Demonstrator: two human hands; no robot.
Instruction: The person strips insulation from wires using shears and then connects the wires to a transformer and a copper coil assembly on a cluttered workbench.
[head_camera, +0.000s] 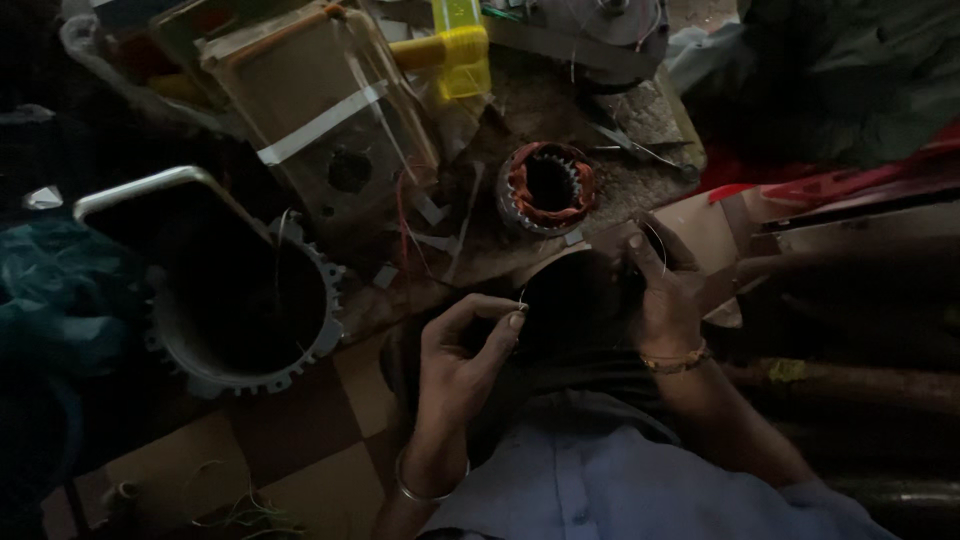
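Dim workbench scene. Biggest item: the round toothed motor housing (245, 300) lies at left on the checkered surface (300, 430), well apart from both hands. Farther back, a smaller stator (548, 187) with copper windings stands upright beyond the hands.

The dark round part (580, 300) sits between the hands, close to the person's body. It is to the right of the left hand (465, 345) and just left of the right hand (660, 290), which is nearer and touching it.

Right hand: palm wrapped over the part's right edge, fingers curled on it, gold bangle at the wrist.

Left hand: raised, thumb and forefinger pinched on a thin wire (522, 297) (barely visible, too dark to trace its full run) at the part's left rim; other fingers loosely curled.
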